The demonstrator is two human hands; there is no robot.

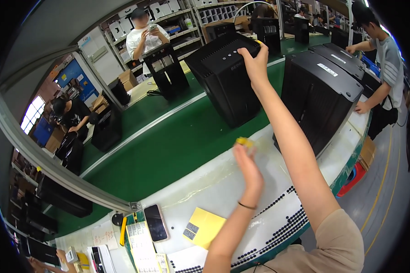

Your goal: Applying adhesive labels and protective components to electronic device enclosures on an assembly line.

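Observation:
A tall black box-shaped appliance (230, 91), with slotted vents and a row of small buttons on top, stands tilted in view on the green conveyor belt (168, 150). My right hand (257, 63) grips its top right edge, thumb on the top panel and yellow covering at a fingertip; the other fingers are partly hidden. Nearer to me, my left hand (248, 166) is raised over the edge of the white worktop (177, 189), apart from the appliance. Yellow shows at its fingertips, and motion smears its fingers.
More black appliances (321, 86) stand close on the right, beside a co-worker (378, 59). Rows of small black round pads (278, 232), a yellow sheet (204, 227), a phone (156, 223) and a yellow cutter (123, 231) lie on the worktop. A metal frame post (59, 168) crosses the left.

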